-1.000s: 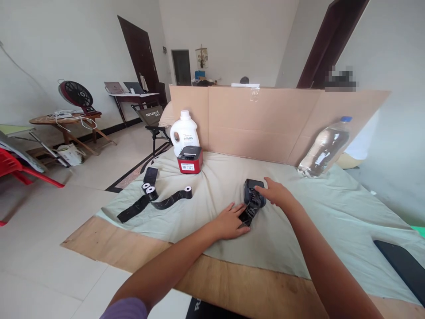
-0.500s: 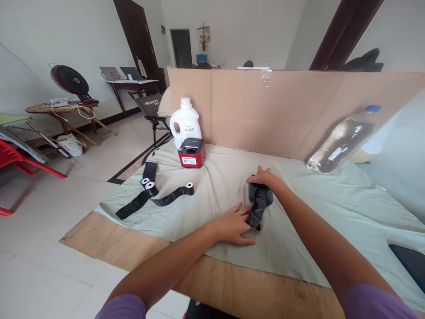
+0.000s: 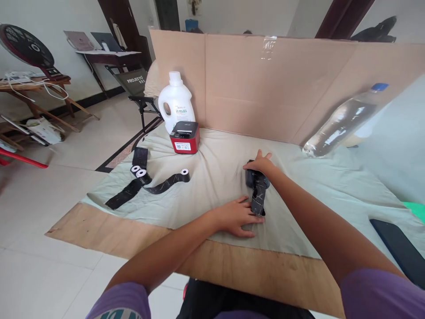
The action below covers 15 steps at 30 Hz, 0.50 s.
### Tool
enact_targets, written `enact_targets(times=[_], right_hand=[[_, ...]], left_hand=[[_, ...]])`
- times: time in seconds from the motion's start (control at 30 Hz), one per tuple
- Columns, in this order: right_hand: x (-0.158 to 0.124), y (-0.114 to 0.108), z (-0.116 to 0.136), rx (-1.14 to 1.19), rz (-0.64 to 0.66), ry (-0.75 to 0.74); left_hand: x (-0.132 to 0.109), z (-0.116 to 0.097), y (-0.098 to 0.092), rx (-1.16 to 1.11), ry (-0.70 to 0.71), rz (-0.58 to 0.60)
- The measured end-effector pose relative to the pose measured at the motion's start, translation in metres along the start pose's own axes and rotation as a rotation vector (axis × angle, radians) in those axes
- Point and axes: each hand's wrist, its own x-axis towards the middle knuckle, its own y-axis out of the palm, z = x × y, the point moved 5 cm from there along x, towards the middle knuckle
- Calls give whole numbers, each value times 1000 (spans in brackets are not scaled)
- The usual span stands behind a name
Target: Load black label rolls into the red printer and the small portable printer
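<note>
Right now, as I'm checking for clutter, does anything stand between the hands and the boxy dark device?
Nothing visible does: the right hand is over the device; the left hand is at the black strip's near end.

I'd call this a room in a home, with a makeshift workspace in it. My head view shows pale walls, a tiled floor, a dark door and a wall hanging; a fan on a wooden table and a detergent jug look domestic to me. Laptops on a desk, a folding chair, and cardboard standing behind a cloth spread over a board suggest the workspace.
</note>
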Motion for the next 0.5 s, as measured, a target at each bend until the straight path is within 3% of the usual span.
enact_targets(times=[0.17,0.5], right_hand=[[-4,0,2,6,34,36],[9,3,-1,21,46,80]], left_hand=[[3,-8,4,-50,71,5],[2,-10,8,-49,149,-140]])
